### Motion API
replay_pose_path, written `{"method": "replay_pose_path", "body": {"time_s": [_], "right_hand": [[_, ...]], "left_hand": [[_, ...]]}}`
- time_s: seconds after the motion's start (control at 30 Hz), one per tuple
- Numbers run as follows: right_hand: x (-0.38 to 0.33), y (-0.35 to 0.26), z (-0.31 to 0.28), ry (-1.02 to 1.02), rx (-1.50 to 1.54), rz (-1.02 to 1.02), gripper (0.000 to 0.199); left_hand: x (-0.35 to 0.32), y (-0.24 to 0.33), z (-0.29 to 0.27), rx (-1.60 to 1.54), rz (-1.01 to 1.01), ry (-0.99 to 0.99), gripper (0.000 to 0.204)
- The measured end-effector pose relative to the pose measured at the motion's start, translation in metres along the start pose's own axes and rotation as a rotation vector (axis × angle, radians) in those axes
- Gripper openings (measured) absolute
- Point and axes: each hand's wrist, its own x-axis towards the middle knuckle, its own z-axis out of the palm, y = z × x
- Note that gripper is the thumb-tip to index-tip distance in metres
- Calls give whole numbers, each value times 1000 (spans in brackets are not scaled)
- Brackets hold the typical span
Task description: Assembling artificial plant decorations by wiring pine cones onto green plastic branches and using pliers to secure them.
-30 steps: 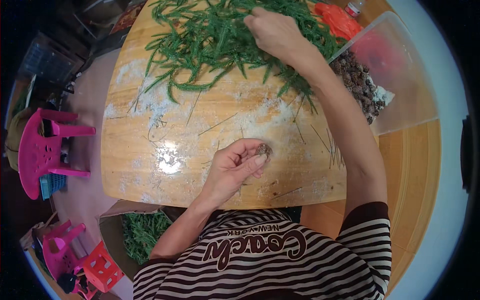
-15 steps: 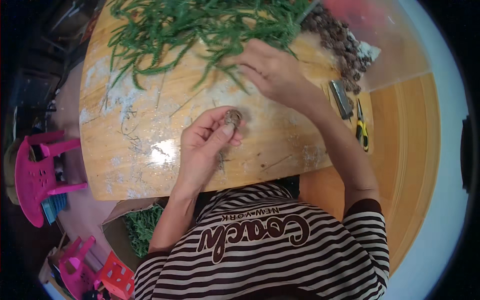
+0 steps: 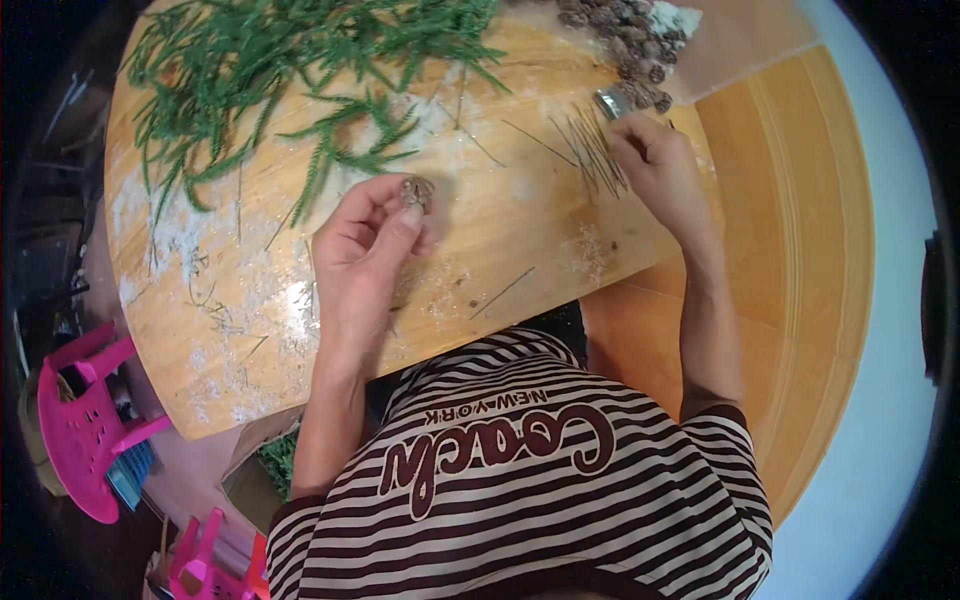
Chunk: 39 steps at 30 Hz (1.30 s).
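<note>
Now I see the left hand (image 3: 365, 240) raised a little above the wooden table (image 3: 500, 240), and its thumb and fingers pinch a small brown cone (image 3: 416, 191) at the fingertips. The right hand (image 3: 655, 160) lies on a bundle of thin dark sticks (image 3: 595, 155) near the table's right edge; its fingers are curled down onto them, but I cannot tell if one stick is already picked out or if the hand only presses on the bundle.

In my judgement, the step is to take one single stick and bring it to the cone. To do it well, I would separate one stick with thumb and forefinger by sliding it sideways out of the bundle, so the others stay lying together. The cone should be kept steady and turned so that its base looks toward the right hand. The grip on the cone should stay light, because its scales may break.

More cones (image 3: 625, 40) lie at the far right, and green sprigs (image 3: 280, 60) cover the far left.
</note>
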Motion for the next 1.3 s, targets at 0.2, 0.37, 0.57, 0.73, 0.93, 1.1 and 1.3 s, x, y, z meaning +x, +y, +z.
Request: {"method": "replay_pose_path", "body": {"time_s": [0.2, 0.37, 0.57, 0.73, 0.93, 1.1, 1.3], "right_hand": [[-9, 9, -4, -190, -502, 99, 17], [0, 25, 9, -275, -615, 112, 21], [-8, 28, 3, -143, -425, 127, 17], [-15, 41, 3, -9, -275, 100, 14], [-19, 45, -4, 66, -199, 51, 14], [-28, 33, -7, 143, -14, -56, 11], [-53, -30, -1, 75, 298, -272, 6]], "left_hand": [[29, -1, 5, 557, 220, 36, 24], [32, 4, 23, 805, 240, -58, 25], [29, -5, 40, 604, 91, -92, 25], [35, -9, 47, 634, 117, -125, 23], [28, -9, 64, 353, -44, -190, 19], [21, -11, 72, 128, -151, -198, 20], [12, -9, 74, -16, -106, -220, 21]]}}
